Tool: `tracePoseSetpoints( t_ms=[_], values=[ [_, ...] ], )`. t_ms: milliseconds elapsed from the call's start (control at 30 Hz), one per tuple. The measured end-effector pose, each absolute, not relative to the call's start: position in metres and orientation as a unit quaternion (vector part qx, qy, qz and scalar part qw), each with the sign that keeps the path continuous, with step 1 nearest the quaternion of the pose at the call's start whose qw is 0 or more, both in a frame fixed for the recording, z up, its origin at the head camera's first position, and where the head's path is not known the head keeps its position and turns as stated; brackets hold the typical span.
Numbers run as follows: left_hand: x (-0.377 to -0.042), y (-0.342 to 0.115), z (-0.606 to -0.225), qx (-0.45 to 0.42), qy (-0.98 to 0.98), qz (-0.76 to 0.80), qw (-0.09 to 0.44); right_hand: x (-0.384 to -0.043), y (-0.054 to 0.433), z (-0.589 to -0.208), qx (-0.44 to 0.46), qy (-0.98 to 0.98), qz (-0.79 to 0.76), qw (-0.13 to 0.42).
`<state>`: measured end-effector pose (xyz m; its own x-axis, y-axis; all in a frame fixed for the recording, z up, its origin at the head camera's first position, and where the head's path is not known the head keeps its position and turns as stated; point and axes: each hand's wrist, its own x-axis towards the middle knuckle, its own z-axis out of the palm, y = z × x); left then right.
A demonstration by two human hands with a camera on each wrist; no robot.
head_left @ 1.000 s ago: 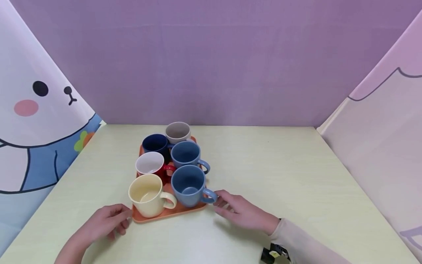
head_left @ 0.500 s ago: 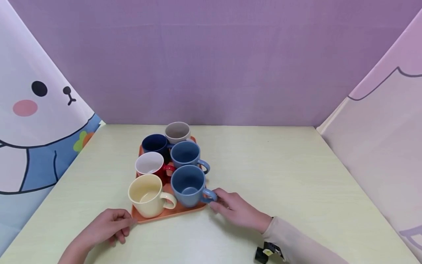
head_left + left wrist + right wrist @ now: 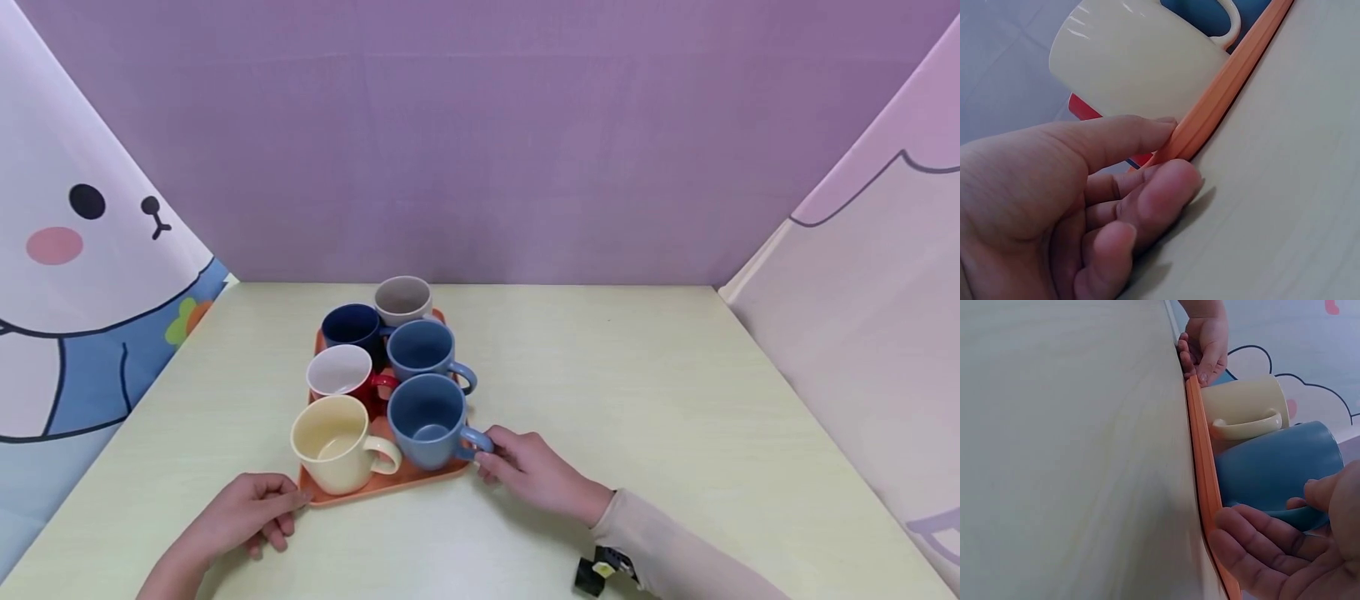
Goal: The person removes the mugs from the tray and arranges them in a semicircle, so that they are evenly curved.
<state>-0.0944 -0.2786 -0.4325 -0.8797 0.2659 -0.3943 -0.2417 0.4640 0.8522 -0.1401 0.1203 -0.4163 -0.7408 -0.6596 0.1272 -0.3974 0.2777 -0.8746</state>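
My left hand (image 3: 247, 515) pinches the front left corner of an orange tray (image 3: 390, 488), thumb on top of the rim and forefinger low against its outer side. Beside that corner stands a cream mug (image 3: 330, 467). My right hand (image 3: 536, 473) holds the handle of the front blue mug (image 3: 427, 450) between thumb and forefinger. In the right wrist view, its other fingers (image 3: 1244, 534) stretch out over the tray's rim, just below the handle. All the mugs stand upright on the tray, their handles turned toward the right.
Behind the front pair, the tray also bears a red mug (image 3: 366, 392) with a white inside, a second blue mug (image 3: 420, 346), a navy mug (image 3: 354, 325) and a grey mug (image 3: 402, 297). A purple backdrop (image 3: 480, 167) rises along the table's (image 3: 600, 367) far edge.
My left hand has come slightly right and down onto the tray's corner and now pinches it. My right hand has shifted a little left and closed its thumb onto the blue mug's handle.
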Motion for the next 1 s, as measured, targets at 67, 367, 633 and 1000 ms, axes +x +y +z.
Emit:
tracePoseSetpoints(
  t_ms=[67, 367, 633, 1000],
  values=[
    [-0.094, -0.279, -0.433, 0.007, 0.819, 0.519, 0.245, -0.140, 0.120, -0.417, -0.335, 0.786, -0.502, 0.133],
    [-0.094, -0.278, -0.436, 0.009, 0.811, 0.532, 0.243, -0.140, 0.124, -0.414, -0.293, 0.776, -0.530, 0.174],
    [-0.094, -0.280, -0.435, 0.003, 0.813, 0.531, 0.240, -0.139, 0.127, -0.410, -0.298, 0.764, -0.546, 0.171],
    [-0.094, -0.279, -0.436, 0.002, 0.807, 0.541, 0.238, -0.130, 0.141, -0.401, -0.287, 0.729, -0.604, 0.149]
  ],
)
